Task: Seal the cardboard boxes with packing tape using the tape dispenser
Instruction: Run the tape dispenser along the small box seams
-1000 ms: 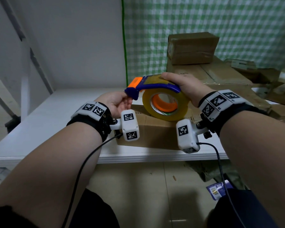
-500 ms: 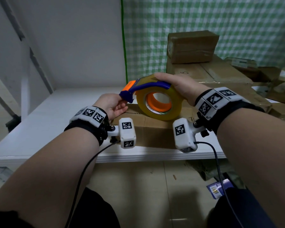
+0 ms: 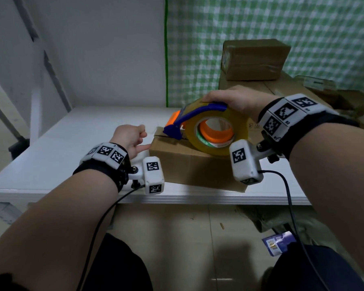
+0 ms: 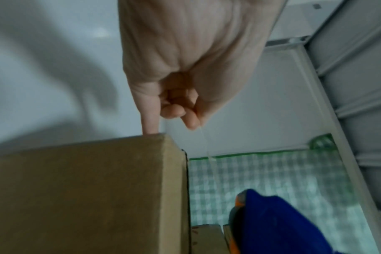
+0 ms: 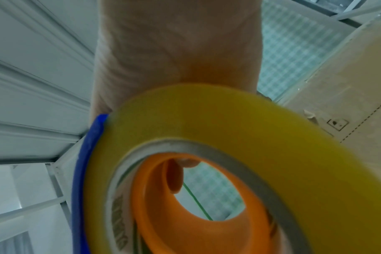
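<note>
The right hand (image 3: pixel 237 99) grips the tape dispenser (image 3: pixel 206 129) from above, resting it on the box (image 3: pixel 189 164) on the desk (image 3: pixel 61 156). The left hand (image 3: pixel 130 137), beside the box's left end, pinches the tape strip (image 4: pixel 207 146), one finger touching the box corner.

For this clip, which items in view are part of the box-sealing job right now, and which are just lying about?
In use:
- tape dispenser, gripped by the right hand
- cardboard box at the table edge
- pulled tape end, pinched by the left hand

Lying about:
- small brown box on the stacked cartons
- blue packet on the floor
</note>
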Available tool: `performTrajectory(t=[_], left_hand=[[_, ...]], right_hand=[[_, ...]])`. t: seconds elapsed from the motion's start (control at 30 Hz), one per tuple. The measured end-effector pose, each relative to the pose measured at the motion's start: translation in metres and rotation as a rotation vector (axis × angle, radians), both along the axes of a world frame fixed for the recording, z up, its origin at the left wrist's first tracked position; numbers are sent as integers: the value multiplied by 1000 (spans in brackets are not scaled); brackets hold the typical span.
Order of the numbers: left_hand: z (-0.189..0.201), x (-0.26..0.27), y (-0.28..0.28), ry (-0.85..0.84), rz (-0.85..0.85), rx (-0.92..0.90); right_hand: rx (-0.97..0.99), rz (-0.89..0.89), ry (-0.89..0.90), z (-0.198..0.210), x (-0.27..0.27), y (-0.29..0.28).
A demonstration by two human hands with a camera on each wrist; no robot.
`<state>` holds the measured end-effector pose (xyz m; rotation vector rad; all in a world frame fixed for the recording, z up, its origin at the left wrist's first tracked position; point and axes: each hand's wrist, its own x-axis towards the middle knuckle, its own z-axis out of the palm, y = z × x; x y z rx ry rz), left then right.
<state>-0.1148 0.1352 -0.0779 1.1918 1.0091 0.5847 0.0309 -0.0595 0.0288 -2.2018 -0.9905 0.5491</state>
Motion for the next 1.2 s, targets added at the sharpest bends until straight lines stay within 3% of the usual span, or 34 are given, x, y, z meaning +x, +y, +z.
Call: performTrajectory(t=[0.2,0.5,0.77,1.0,1.2], left_hand=[[-14,-4,6,-148,37,-193],[-25,-5,9,-232,70,-235],[-28,-6,14,-288,69,-289],[-37,-8,12,-261,64,-328],[-48,-7,10,-140,24,-285]], right_hand=[[-84,-2,-36,9,-16,14],[-154,21,-176,17,-42,32],[-109,-108,-111,16,-38,37],[-116,-130,-141,14,-37,48],[-298,-101,-214,21,-36,60]])
